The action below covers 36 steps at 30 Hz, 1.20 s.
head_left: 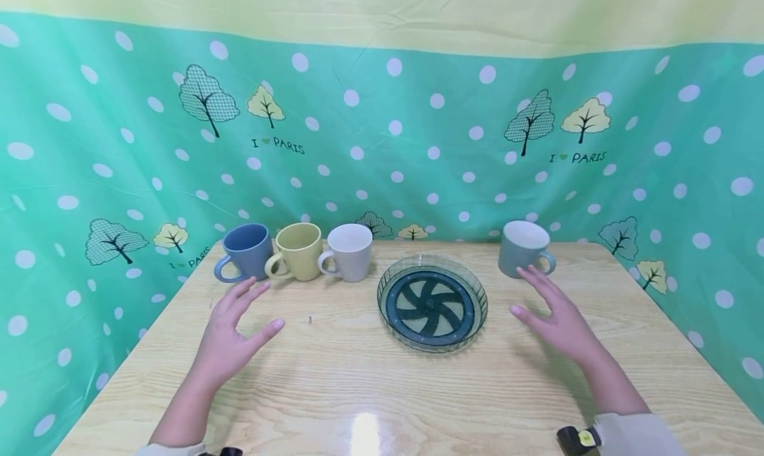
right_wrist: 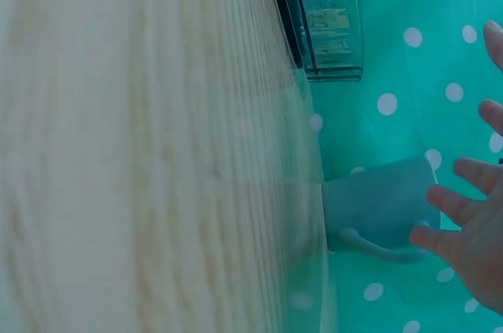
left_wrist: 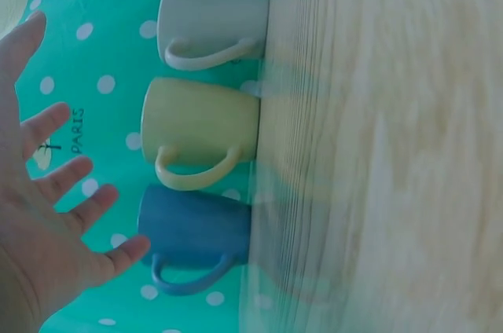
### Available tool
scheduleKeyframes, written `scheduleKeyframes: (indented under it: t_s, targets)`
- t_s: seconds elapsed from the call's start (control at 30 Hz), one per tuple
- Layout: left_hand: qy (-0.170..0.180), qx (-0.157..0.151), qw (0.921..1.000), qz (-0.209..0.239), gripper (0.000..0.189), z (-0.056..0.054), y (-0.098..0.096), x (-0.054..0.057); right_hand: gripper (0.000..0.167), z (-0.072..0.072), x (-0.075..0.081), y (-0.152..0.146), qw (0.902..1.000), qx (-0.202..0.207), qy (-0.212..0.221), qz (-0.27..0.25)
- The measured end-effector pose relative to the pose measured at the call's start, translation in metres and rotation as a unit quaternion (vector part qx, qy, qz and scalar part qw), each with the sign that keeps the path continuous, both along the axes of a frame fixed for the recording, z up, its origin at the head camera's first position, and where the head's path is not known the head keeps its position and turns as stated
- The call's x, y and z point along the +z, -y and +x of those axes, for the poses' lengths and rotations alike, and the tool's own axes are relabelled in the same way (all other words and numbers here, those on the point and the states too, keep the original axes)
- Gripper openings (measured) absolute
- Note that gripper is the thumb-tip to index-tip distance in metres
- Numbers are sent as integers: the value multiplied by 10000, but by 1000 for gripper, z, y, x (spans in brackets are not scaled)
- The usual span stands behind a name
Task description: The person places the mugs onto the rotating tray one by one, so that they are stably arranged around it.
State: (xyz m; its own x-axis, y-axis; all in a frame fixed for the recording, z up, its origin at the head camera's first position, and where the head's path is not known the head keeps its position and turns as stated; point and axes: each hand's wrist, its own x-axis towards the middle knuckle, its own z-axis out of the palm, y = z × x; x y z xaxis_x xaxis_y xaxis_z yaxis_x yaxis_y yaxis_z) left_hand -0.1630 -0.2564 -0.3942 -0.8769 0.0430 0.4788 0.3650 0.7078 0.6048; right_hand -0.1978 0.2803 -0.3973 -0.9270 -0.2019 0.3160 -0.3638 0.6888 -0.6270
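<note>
My left hand [head_left: 229,340] hovers over the left half of the table with its fingers spread, holding nothing. Beyond it, in a row, stand a blue mug [head_left: 247,252], a yellow mug [head_left: 300,252] and a white mug [head_left: 351,252], all upright with handles toward the left. My right hand [head_left: 558,320], also holding nothing, is raised over the right side. Its fingertips overlap a grey-blue mug [head_left: 514,252] in the head view; that mug's handle points right. Between the hands sits a round, clear, ribbed tray [head_left: 386,310] with a dark spiral-patterned base.
The wooden table [head_left: 418,403] reaches back to a green dotted curtain [head_left: 388,124] printed with trees, which also hangs along both sides. A tiny dark speck [head_left: 310,320] lies on the wood right of the left hand.
</note>
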Motion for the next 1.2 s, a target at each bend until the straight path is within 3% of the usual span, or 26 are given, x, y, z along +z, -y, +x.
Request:
scheduleKeyframes:
  t_s: [0.37,0.97,1.2]
  targets:
    - [48,49,9995,321,61,-2,-3,1,68,-7,-6,3,9987,168,84,-474]
    - [-63,303,9975,641,56,-11,1,-3,61,-13,-12,5,9932,227,518,-1021]
    - [53,333,9967,745,58,-13,6,-3,62,-14,-14,6,9909,254,710,-1113]
